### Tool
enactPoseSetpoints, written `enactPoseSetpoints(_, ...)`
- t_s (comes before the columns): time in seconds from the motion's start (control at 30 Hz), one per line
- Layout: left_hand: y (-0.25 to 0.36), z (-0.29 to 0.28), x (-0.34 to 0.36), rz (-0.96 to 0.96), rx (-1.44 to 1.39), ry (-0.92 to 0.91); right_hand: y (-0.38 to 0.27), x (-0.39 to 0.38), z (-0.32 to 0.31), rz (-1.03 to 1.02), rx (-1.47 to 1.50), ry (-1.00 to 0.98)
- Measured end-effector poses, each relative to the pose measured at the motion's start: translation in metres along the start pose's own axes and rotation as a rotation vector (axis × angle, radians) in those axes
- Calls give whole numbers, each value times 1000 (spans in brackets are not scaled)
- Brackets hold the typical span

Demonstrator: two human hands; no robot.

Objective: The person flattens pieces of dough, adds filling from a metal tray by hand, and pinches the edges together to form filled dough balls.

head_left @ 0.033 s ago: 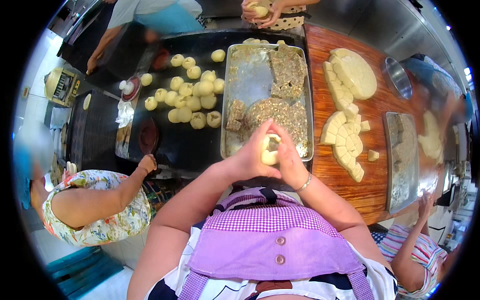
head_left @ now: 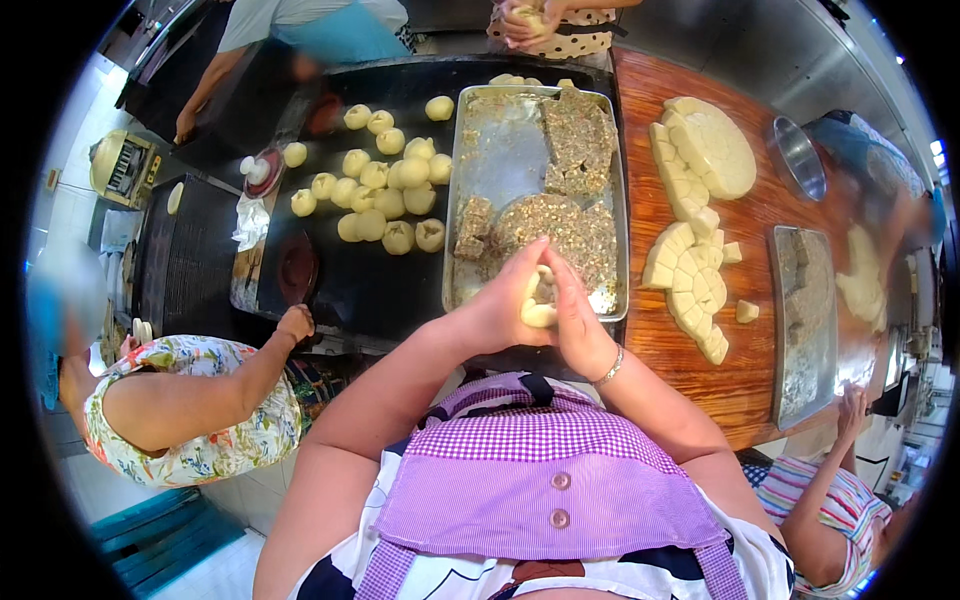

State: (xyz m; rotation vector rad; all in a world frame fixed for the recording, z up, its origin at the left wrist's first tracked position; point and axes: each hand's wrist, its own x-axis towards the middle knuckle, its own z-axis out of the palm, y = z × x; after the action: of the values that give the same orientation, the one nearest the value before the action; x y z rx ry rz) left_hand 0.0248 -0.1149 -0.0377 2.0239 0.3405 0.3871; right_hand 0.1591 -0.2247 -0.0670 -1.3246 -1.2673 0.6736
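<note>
In front of my apron, my left hand [head_left: 495, 314] and my right hand [head_left: 578, 318] cup a piece of pale dough [head_left: 539, 311] between them. The dough forms a ring with a darker hollow in its middle; whether filling sits inside I cannot tell. My fingertips meet above it, and a bracelet circles my right wrist. Just beyond my hands lies a metal tray [head_left: 492, 140] with a crumbly brown, nutty filling [head_left: 545, 222], partly cut into blocks. Left of the tray, several round dough balls [head_left: 373, 176] rest on the black tabletop [head_left: 390, 290], some with puckered tops.
On the wooden board [head_left: 690, 400] at right lie cut dough pieces [head_left: 686, 270] and a round dough slab [head_left: 715, 150]. Beyond them are a metal bowl [head_left: 796, 158] and a second tray [head_left: 803, 395]. Co-workers stand left, right and across; one kneads dough [head_left: 528, 18].
My right fingers have straightened and drawn closer to my left hand, covering more of the dough. The rest of the scene has barely shifted.
</note>
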Motion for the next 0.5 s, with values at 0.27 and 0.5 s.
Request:
enactPoseSetpoints(0.27,32,-10,-9,-41,-626,20,-44,13,-5,477,939,64)
enactPoseSetpoints(0.5,36,-13,-6,257,17,163,-57,11,-4,478,825,-210)
